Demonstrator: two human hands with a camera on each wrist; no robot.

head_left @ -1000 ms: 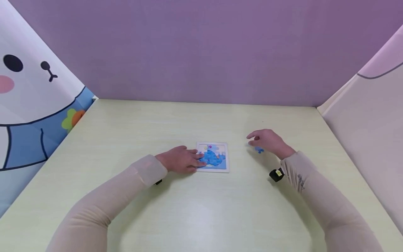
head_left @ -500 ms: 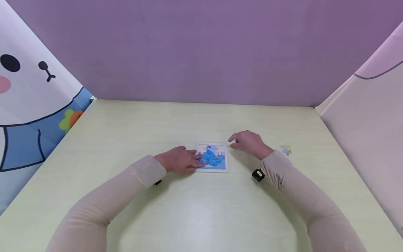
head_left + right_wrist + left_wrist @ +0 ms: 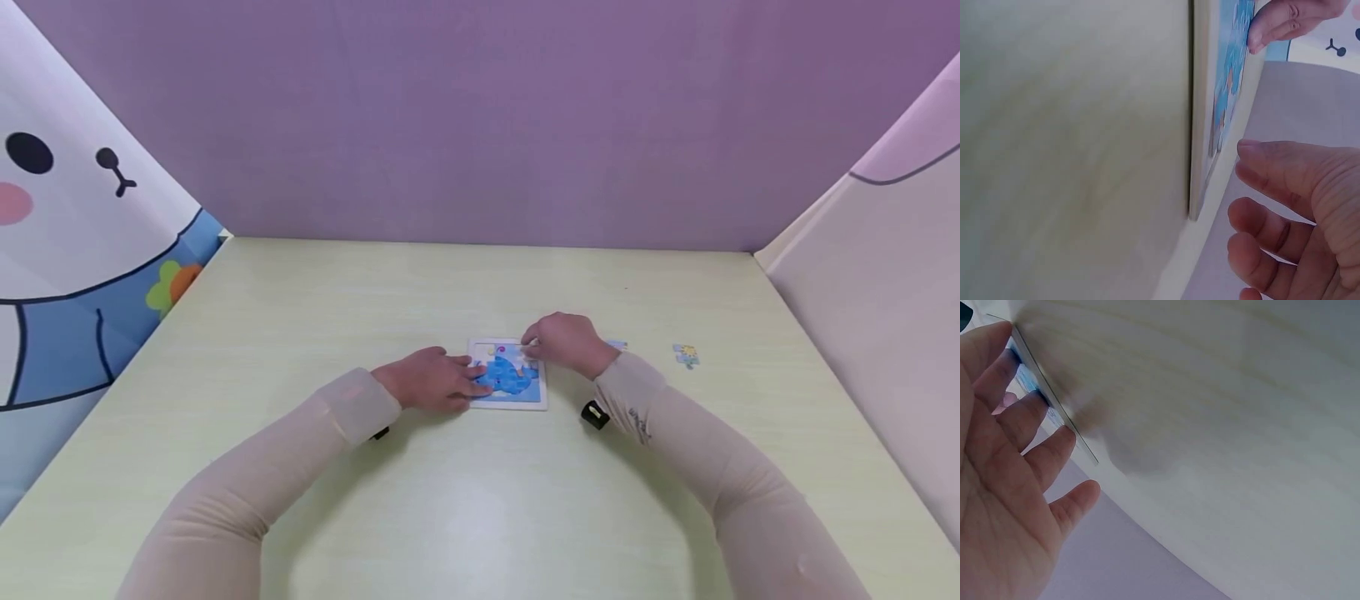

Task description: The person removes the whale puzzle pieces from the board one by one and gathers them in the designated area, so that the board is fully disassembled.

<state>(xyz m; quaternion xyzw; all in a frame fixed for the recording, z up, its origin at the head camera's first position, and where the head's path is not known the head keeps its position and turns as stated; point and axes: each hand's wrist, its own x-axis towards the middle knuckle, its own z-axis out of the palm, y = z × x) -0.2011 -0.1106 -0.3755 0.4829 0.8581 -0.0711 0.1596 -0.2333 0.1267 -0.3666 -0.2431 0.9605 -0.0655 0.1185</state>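
Note:
A square jigsaw puzzle tray [image 3: 542, 387] with a white border and a blue whale picture lies on the table in the head view. My left hand [image 3: 429, 380] rests with spread fingers over its left side. In the left wrist view those fingers [image 3: 1025, 422] reach over the edge of the tray [image 3: 1054, 397]. My right hand [image 3: 564, 340] is at the tray's upper right corner, fingers bent. In the right wrist view its thumb [image 3: 1279, 159] and index finger lie close together beside the tray [image 3: 1200, 156]. Whether a piece is between them cannot be seen.
A loose puzzle piece [image 3: 617, 344] lies behind the right wrist, partly hidden. Farther right lie joined-looking yellow and blue puzzle pieces [image 3: 686, 356]. A purple panel [image 3: 480, 125] rises behind the pale table [image 3: 480, 500], with printed panels at both sides.
My right hand has moved left, from beside the loose pieces to the tray's upper right corner, uncovering pieces on the right. My left hand has stayed on the tray.

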